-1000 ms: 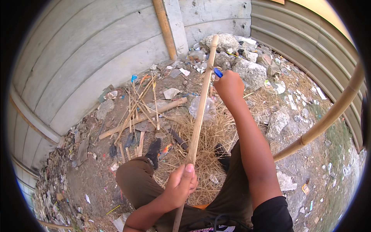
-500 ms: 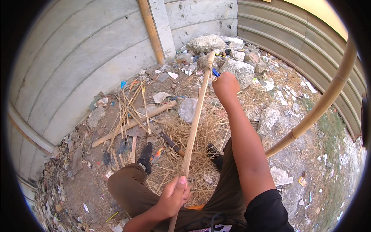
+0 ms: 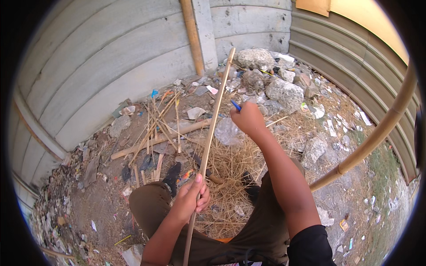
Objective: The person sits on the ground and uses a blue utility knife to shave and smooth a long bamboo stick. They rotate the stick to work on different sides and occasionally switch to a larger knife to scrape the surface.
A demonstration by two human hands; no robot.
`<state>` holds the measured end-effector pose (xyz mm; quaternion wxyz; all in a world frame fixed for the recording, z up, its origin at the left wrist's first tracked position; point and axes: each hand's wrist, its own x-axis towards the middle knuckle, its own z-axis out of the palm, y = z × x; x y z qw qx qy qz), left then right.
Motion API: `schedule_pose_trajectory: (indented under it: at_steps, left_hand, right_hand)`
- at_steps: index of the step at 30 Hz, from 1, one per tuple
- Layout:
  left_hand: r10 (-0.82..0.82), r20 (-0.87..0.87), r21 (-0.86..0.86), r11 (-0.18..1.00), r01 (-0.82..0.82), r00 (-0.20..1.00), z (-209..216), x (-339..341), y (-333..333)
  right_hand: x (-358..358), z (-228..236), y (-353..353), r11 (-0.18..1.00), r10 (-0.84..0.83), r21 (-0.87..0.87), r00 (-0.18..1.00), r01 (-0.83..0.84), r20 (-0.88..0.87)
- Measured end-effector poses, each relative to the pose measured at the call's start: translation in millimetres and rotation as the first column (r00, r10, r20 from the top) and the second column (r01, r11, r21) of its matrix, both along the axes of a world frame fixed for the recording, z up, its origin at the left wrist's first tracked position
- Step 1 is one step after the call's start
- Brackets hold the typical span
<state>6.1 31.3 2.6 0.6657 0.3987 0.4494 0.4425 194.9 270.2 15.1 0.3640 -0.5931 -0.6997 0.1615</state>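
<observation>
My left hand (image 3: 191, 199) is wrapped round a long split bamboo strip (image 3: 212, 124), which slants up and away from my lap, its pale cut face showing. My right hand (image 3: 247, 119) is closed on a small blue tool (image 3: 235, 105), just right of the strip and apart from it. Only the tool's blue end sticks out of the fist; its blade, if any, is hidden. Between my feet lies a large knife (image 3: 214, 178) with a brownish handle, its dark blade partly behind the strip. Beneath my hands spreads a heap of thin bamboo shavings (image 3: 230, 204).
Several thin bamboo sticks (image 3: 156, 122) lie crossed over a thicker bamboo pole (image 3: 122, 153) at the left. A tall bamboo pole (image 3: 355, 160) curves up on my right. Rocks (image 3: 284, 95) are piled in the corner between a concrete wall (image 3: 111, 57) and a ribbed metal fence (image 3: 341, 48).
My right hand has come down and back along the strip, and the blue tool now stands off from it. The strip's far end has swung left, and the view has shifted slightly.
</observation>
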Motion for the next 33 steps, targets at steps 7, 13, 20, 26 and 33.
schedule_pose_trajectory:
  at_steps: [7, 13, 20, 26, 33]
  left_hand:
    - [0.046, 0.174, 0.094, 0.994, -0.063, 0.984, 15.3, -2.9, 15.1]
    - [0.112, 0.192, 0.122, 0.983, -0.137, 0.975, 14.1, -1.8, 21.1]
    - [0.092, 0.234, 0.200, 0.970, -0.140, 0.968, 17.6, -22.5, 22.4]
    - [0.049, 0.376, 0.115, 0.988, -0.099, 0.925, 9.8, -18.6, 20.1]
    - [0.025, 0.449, 0.060, 0.996, -0.058, 0.893, 11.0, -8.5, 17.6]
  right_hand:
    - [-43.6, -9.2, -51.9, 0.922, 0.204, 0.356, 0.972, -0.151, -0.116]
    - [-56.8, -14.6, -70.8, 0.862, 0.381, 0.365, 0.925, -0.351, -0.011]
    - [-71.8, -28.5, -89.6, 0.688, 0.488, 0.528, 0.856, -0.497, 0.169]
    - [-76.6, -30.0, -89.9, 0.751, 0.329, 0.537, 0.923, -0.384, 0.200]
    - [-70.5, -26.1, -83.7, 0.742, 0.238, 0.574, 0.936, -0.346, 0.258]
